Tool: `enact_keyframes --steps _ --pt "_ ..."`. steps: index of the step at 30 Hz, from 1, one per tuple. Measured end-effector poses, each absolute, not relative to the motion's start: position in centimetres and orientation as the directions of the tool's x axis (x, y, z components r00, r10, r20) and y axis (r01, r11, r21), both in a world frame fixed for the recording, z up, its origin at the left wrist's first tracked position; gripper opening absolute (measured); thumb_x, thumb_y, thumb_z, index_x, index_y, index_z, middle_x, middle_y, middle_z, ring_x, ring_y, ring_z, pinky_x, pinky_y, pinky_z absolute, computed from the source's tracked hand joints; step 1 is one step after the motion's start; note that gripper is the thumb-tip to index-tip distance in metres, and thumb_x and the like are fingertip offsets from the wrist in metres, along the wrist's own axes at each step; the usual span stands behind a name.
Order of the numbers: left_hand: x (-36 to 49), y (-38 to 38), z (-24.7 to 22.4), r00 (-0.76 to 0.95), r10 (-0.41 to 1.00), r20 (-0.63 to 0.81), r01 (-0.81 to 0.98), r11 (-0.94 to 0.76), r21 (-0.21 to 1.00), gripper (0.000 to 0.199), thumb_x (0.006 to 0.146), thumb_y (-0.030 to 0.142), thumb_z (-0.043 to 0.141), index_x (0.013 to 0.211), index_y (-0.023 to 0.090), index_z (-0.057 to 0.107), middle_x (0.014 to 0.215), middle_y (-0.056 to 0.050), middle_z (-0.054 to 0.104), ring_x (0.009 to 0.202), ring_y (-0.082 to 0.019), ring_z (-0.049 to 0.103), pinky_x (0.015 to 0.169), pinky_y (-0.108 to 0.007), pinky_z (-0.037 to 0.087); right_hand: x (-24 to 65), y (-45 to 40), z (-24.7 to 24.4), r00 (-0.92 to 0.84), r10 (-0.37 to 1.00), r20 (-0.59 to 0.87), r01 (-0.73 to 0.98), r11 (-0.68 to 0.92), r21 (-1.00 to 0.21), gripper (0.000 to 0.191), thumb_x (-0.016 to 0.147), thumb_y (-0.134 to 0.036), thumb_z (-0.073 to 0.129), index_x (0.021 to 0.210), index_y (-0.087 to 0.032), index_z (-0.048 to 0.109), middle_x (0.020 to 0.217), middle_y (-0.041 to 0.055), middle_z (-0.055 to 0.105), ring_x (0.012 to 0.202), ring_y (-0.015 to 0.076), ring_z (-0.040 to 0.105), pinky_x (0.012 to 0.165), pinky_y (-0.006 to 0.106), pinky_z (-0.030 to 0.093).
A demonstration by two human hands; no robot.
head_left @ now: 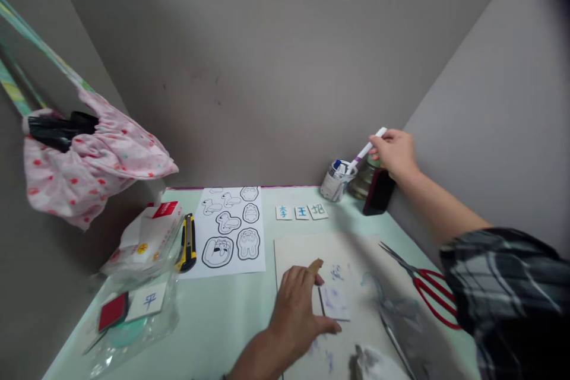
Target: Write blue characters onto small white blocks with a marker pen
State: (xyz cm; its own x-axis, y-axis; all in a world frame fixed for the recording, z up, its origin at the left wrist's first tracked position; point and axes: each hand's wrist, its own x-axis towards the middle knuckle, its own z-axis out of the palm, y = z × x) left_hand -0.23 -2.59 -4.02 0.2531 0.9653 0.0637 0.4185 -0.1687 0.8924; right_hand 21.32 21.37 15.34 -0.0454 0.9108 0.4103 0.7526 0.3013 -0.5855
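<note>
My right hand [392, 151] pinches a white marker with a purple band [363, 153], its lower end inside a glass jar [332, 184] that holds other pens. Low in the middle, my left hand [296, 306] rests over a pale board [289, 249]. A small tan-brown piece [316, 266] sticks out from its curled fingers; most of that piece is hidden. Between its thumb and index finger lies a white square tile [335, 303] with faint purple marks. I cannot tell whether the hand presses on the tile's edges.
Red-handled scissors [434, 294], a dark phone [378, 192] and crumpled clear plastic [401, 314] are at right. Behind the board sit lettered tiles [301, 212]. Leftward are a printed sheet [253, 264], yellow cutter [187, 243], red ink pad [113, 311] and hanging pink bag [89, 172].
</note>
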Motion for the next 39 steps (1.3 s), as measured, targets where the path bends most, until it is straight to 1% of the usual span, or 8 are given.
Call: enact_keyframes --steps 5,9,13,15,19,28,31,39 --pt "-0.6 -3.2 -2.1 0.227 0.951 0.211 0.329 -0.279 0.902 0.064 0.089 0.048 0.069 0.143 0.023 0.045 0.125 -0.010 0.059 0.116 -0.029 0.052 0.105 -0.048 0.041 20.7 8.8 13.3 0.022 0.944 0.330 0.500 0.276 -0.821 0.023 0.099 -0.044 0.054 0.100 -0.024 0.067 0.089 0.0056 0.069 0.071 0.0187 0.064 0.066 0.035 0.058" --pt "0.3 -4.9 0.9 0.393 0.888 0.239 0.152 -0.319 0.935 0.062 0.095 0.056 0.056 0.144 0.021 0.045 0.129 -0.012 0.059 0.119 -0.028 0.053 0.106 -0.045 0.040 20.1 -2.0 8.8 0.033 0.970 0.240 0.381 0.210 -0.901 0.018 0.093 -0.047 0.063 0.101 -0.031 0.067 0.088 0.0034 0.067 0.068 0.0211 0.062 0.065 0.038 0.056" --pt "2.0 -6.7 2.4 0.600 0.800 0.009 0.096 -0.083 0.992 0.038 0.103 0.046 0.041 0.120 0.020 0.063 0.074 0.000 0.061 0.069 -0.016 0.057 0.072 -0.030 0.047 20.4 -7.4 5.0 0.182 0.982 0.054 0.178 0.021 -0.984 0.020 0.086 -0.049 0.069 0.096 -0.032 0.070 0.084 0.0026 0.066 0.067 0.0221 0.059 0.063 0.037 0.053" --pt "2.3 -6.9 2.4 0.601 0.799 -0.020 0.117 -0.063 0.991 0.038 0.103 0.046 0.040 0.111 0.019 0.065 0.067 0.002 0.054 0.061 -0.014 0.051 0.064 -0.027 0.043 20.7 -8.0 4.6 0.119 0.993 0.001 0.191 -0.021 -0.981 0.024 0.085 -0.051 0.070 0.092 -0.028 0.072 0.075 0.0023 0.065 0.067 0.0231 0.060 0.062 0.037 0.052" --pt "2.1 -6.1 1.7 0.530 0.846 0.060 0.029 -0.088 0.996 0.041 0.097 0.050 0.051 0.122 0.019 0.061 0.074 0.001 0.056 0.065 -0.014 0.051 0.064 -0.026 0.040 21.5 -6.2 7.1 -0.041 0.992 0.115 0.353 0.122 -0.928 0.027 0.087 -0.048 0.068 0.081 -0.022 0.072 0.066 0.0026 0.065 0.064 0.0221 0.062 0.061 0.035 0.052" --pt "1.1 -3.6 -2.5 0.112 0.993 0.044 0.122 -0.058 0.991 0.048 0.100 0.048 0.044 0.138 0.019 0.047 0.074 0.004 0.045 0.068 -0.015 0.047 0.069 -0.028 0.038 23.2 10.7 13.9 0.145 0.899 0.413 0.522 0.286 -0.804 0.023 0.098 -0.036 0.059 0.109 -0.017 0.065 0.101 0.0060 0.070 0.088 0.0203 0.069 0.081 0.040 0.058" --pt "1.0 -3.3 -3.1 0.076 0.997 0.013 0.128 -0.023 0.991 0.049 0.100 0.050 0.042 0.137 0.019 0.047 0.072 0.005 0.044 0.067 -0.015 0.047 0.068 -0.028 0.039 22.6 16.5 14.0 0.138 0.899 0.416 0.647 0.236 -0.725 0.031 0.098 -0.034 0.062 0.125 -0.018 0.062 0.125 0.0091 0.065 0.101 0.0221 0.067 0.085 0.043 0.058" --pt "1.1 -2.8 -4.6 0.068 0.997 -0.026 0.158 0.015 0.987 0.047 0.098 0.051 0.045 0.133 0.020 0.053 0.075 0.003 0.049 0.071 -0.017 0.052 0.070 -0.029 0.042 21.8 24.5 11.6 0.050 0.963 0.266 0.916 0.062 -0.397 0.033 0.097 -0.033 0.063 0.127 -0.018 0.061 0.128 0.0094 0.063 0.105 0.0237 0.066 0.088 0.044 0.057"
